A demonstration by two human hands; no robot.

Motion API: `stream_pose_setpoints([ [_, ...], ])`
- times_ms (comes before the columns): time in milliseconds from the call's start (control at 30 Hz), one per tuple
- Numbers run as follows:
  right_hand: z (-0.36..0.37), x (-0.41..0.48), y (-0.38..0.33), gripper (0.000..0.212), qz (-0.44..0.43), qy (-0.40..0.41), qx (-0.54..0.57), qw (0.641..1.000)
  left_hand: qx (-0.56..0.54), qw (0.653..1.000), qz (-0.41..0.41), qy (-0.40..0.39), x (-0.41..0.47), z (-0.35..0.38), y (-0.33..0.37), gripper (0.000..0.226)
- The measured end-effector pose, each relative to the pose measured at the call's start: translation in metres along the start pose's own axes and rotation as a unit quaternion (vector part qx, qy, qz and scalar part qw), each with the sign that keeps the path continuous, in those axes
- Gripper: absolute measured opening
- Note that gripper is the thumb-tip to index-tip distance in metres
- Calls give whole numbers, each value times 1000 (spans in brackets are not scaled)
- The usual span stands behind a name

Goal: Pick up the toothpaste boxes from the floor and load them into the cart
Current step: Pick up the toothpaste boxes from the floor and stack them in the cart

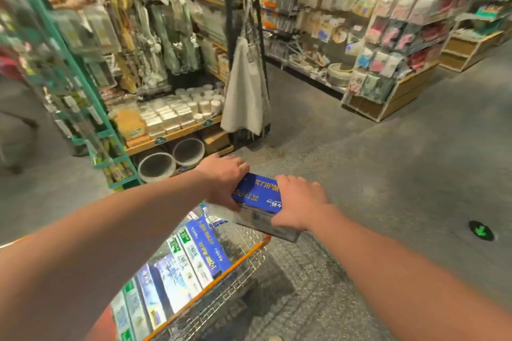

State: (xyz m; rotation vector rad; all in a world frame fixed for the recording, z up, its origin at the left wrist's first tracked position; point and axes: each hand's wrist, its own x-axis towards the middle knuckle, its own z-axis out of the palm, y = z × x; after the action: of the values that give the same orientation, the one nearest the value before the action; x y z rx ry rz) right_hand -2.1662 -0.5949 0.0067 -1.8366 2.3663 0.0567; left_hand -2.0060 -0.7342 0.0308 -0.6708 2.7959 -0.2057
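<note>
Both my hands hold a stack of blue toothpaste boxes [259, 196] in the air above the far corner of the cart. My left hand [224, 177] grips the stack's left end, and my right hand [297, 206] grips its right end, fingers curled over the top. Below them stands a wire cart [241, 277] with an orange rim. Several toothpaste boxes [191, 257], blue and white-green, stand packed side by side inside it. The lower boxes of the held stack show a grey-white side.
A shelf unit [171, 130] with jars and two round bowls stands left of the cart. A white bag [243, 97] hangs on a dark post ahead. More shelving [388, 63] lines the right. A green arrow sticker [481, 230] marks the grey floor.
</note>
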Motion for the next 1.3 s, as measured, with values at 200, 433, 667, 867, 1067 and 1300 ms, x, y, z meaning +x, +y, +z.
stream_pose_setpoints([
  [200,41,88,-33,72,-15,4,20,1000,-12,997,-56,-43,37,45,-64,80],
  [433,122,148,-70,33,51,18,51,997,8,993,-18,-114,84,120,-121,100],
  [667,217,199,-99,35,151,-58,142,977,-17,996,68,-63,130,227,-144,56],
  [867,300,204,-101,63,221,-83,123,964,0,987,159,1,162,315,-143,54],
  [1067,362,210,-115,68,249,-121,52,959,-21,975,217,-36,189,397,-133,73],
  [1300,382,203,-127,67,261,-159,46,951,-9,969,216,-123,192,439,-116,92],
])
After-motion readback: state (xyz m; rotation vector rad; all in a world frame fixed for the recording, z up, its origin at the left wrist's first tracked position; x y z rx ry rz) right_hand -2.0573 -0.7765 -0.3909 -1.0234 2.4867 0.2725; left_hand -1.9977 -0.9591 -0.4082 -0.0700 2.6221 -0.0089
